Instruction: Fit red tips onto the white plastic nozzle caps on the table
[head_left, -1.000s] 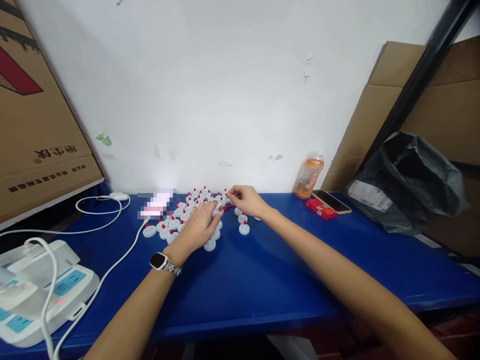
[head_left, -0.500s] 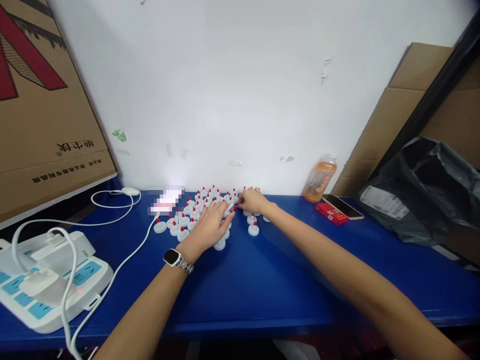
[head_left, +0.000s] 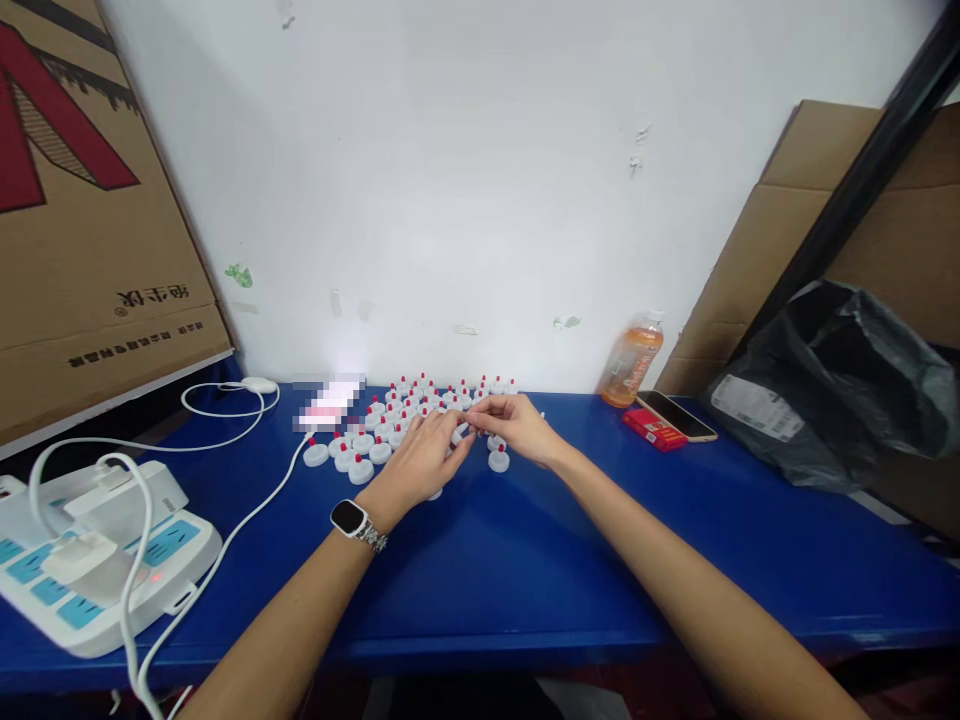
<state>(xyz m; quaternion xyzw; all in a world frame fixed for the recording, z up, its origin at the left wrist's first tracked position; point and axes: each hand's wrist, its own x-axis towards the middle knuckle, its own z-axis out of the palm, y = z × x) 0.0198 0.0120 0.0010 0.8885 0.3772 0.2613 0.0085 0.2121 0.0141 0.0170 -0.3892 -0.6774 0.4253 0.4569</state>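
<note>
Several white round caps with red tips [head_left: 361,470] stand grouped on the blue table [head_left: 510,560]. My left hand [head_left: 424,450], with a watch [head_left: 350,518] on its wrist, is over the group. Between its thumb and fingers is a white cap [head_left: 459,433], tilted on its side. My right hand [head_left: 519,428] meets it from the right, thumb and fingertips pinched at the cap's end. The red tip of this cap is hidden behind the fingers. One capped piece [head_left: 499,459] stands just below my right hand.
At the left are a white power strip [head_left: 112,590] with cables and a lit, blurred-out device [head_left: 330,403]. To the right stand an orange drink bottle [head_left: 634,360], a red box [head_left: 654,429], a phone [head_left: 679,415] and a dark plastic bag [head_left: 832,400]. A white wall rises behind.
My right hand has turned and closed in on the cap in my left hand, its fingertips now at the cap's end. The red tip that showed between the hands is now covered.
</note>
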